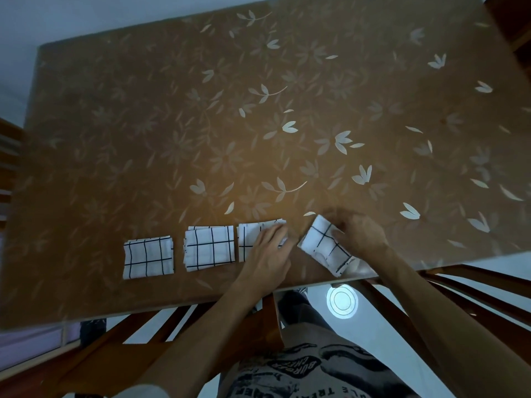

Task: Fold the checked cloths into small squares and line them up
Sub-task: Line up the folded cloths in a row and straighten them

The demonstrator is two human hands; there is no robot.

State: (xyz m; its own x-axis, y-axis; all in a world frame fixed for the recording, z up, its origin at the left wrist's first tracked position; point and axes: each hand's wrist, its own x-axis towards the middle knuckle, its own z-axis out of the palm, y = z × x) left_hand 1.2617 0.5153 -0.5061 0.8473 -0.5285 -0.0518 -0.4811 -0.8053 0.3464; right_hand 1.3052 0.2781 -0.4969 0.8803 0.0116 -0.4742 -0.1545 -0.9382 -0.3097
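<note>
As the count stands, four folded checked cloths lie on the bench [172,139], all white with dark grid lines and all near its front edge. Two hands are in view, both mine.

The first cloth [148,258] is leftmost and lies square to the edge. The second cloth [209,247] sits to its right across a narrow gap, its layers slightly uneven at the left side. Both lie well apart from my hands. The third cloth [248,239] is just beside the second and level with it.

My left hand [268,254] rests on the right half of the third cloth. Its fingers [275,232] are straight and laid flat on the fabric, curled round nothing.

The fourth cloth [321,245] is rightmost. It is turned at an angle to the other three and out of line with them, and its near corner lies close to the bench edge. My right hand [360,232] is at its far right side, touching it. That hand is blurred, so I cannot tell whether its fingers pinch the cloth or only press on it.
</note>
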